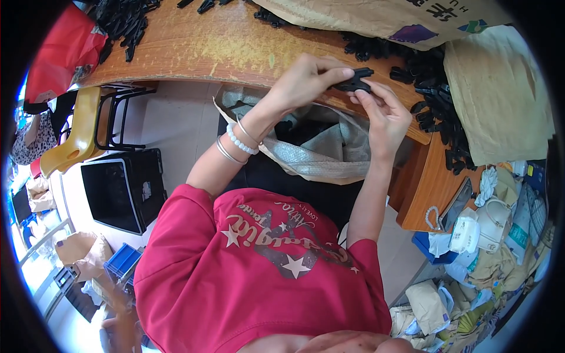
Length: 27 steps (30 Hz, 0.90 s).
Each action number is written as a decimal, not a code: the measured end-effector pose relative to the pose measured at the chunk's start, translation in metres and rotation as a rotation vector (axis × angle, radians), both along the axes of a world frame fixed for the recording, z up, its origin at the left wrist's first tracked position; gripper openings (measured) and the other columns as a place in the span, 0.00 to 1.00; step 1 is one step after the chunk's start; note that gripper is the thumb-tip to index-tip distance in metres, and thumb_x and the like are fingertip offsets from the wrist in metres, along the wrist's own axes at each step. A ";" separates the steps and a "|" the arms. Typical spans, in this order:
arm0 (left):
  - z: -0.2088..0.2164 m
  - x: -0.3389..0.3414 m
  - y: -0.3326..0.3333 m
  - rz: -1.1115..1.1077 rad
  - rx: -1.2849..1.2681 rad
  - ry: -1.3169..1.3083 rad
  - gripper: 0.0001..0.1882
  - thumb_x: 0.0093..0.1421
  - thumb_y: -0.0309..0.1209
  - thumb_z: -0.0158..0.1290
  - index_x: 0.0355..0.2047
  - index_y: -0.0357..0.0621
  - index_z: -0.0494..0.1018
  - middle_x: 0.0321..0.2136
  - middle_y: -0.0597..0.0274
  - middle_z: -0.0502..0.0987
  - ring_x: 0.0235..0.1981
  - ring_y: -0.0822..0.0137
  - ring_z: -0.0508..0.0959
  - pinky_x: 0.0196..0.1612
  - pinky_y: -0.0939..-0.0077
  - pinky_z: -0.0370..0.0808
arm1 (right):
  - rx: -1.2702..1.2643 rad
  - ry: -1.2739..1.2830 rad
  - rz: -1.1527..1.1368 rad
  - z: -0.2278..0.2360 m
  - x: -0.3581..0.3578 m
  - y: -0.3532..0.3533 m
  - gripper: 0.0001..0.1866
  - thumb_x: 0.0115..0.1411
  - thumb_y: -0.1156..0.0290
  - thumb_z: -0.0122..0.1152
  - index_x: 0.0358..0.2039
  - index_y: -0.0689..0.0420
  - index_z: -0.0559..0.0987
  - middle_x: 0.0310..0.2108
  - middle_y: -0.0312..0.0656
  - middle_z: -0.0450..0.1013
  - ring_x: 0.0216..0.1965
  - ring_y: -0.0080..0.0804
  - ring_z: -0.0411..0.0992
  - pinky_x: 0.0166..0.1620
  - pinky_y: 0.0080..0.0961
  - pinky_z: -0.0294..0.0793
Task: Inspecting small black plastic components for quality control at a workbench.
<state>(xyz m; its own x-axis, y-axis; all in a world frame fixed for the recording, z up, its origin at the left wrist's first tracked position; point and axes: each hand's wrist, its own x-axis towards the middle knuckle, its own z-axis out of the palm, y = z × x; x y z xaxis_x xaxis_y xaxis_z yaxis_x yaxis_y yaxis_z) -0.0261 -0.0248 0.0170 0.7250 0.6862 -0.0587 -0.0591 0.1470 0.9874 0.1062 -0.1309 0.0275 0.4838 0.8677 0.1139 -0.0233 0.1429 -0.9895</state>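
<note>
Reaching to the near edge of the worktop (pixel 223 50), with left hand (pixel 309 82) back-upward and right hand (pixel 388 117) turned inward. Gripping, with both sets of fingertips, one black plastic piece (pixel 356 80) just above that edge. Toward the right end: loose black clips (pixel 438 97), too crowded to count, beside two paper sacks (pixel 500 94). Below the near edge: one open woven sack (pixel 344 150), with too dark an interior to identify contents.

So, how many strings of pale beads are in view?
2: a bracelet around the left wrist, and a loop on the wooden surface at right. More may be hidden.
</note>
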 end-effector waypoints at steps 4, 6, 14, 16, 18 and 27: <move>0.021 -0.005 -0.013 -0.031 0.414 0.122 0.16 0.55 0.28 0.56 0.44 0.37 0.74 0.30 0.55 0.79 0.29 0.69 0.78 0.35 0.76 0.74 | 0.073 -0.106 -0.074 -0.007 -0.002 -0.002 0.11 0.52 0.87 0.59 0.38 0.72 0.76 0.37 0.44 0.73 0.35 0.29 0.76 0.39 0.20 0.78; 0.016 -0.007 -0.015 0.019 0.429 0.093 0.17 0.50 0.26 0.58 0.42 0.36 0.74 0.29 0.45 0.77 0.30 0.56 0.80 0.35 0.68 0.74 | 0.140 -0.082 -0.101 -0.006 -0.007 -0.002 0.14 0.51 0.87 0.61 0.40 0.71 0.75 0.38 0.43 0.72 0.35 0.26 0.74 0.40 0.18 0.75; 0.008 -0.011 -0.020 -0.010 0.582 0.066 0.16 0.53 0.28 0.57 0.42 0.36 0.74 0.30 0.45 0.78 0.31 0.53 0.79 0.35 0.68 0.74 | 0.079 -0.057 -0.031 -0.009 0.002 -0.008 0.15 0.50 0.87 0.62 0.41 0.67 0.76 0.36 0.39 0.71 0.33 0.19 0.69 0.38 0.14 0.70; 0.003 -0.012 -0.020 0.026 0.562 0.055 0.15 0.54 0.30 0.57 0.41 0.36 0.75 0.29 0.46 0.78 0.30 0.56 0.80 0.34 0.69 0.74 | 0.012 -0.228 -0.035 -0.012 0.010 -0.007 0.11 0.53 0.83 0.61 0.39 0.65 0.78 0.34 0.37 0.71 0.34 0.18 0.69 0.38 0.15 0.69; 0.003 -0.017 -0.018 0.099 0.343 0.065 0.15 0.59 0.36 0.54 0.37 0.35 0.76 0.26 0.55 0.79 0.27 0.65 0.78 0.31 0.74 0.73 | -0.027 -0.584 -0.150 -0.016 0.029 0.000 0.09 0.57 0.76 0.60 0.39 0.62 0.78 0.34 0.40 0.73 0.36 0.25 0.71 0.39 0.22 0.71; -0.018 -0.045 0.062 0.349 0.268 0.249 0.12 0.59 0.35 0.54 0.29 0.38 0.69 0.19 0.60 0.72 0.18 0.64 0.75 0.20 0.64 0.72 | -0.244 -1.151 -0.252 -0.024 0.062 0.023 0.13 0.53 0.70 0.63 0.39 0.61 0.79 0.33 0.45 0.69 0.35 0.43 0.69 0.39 0.36 0.68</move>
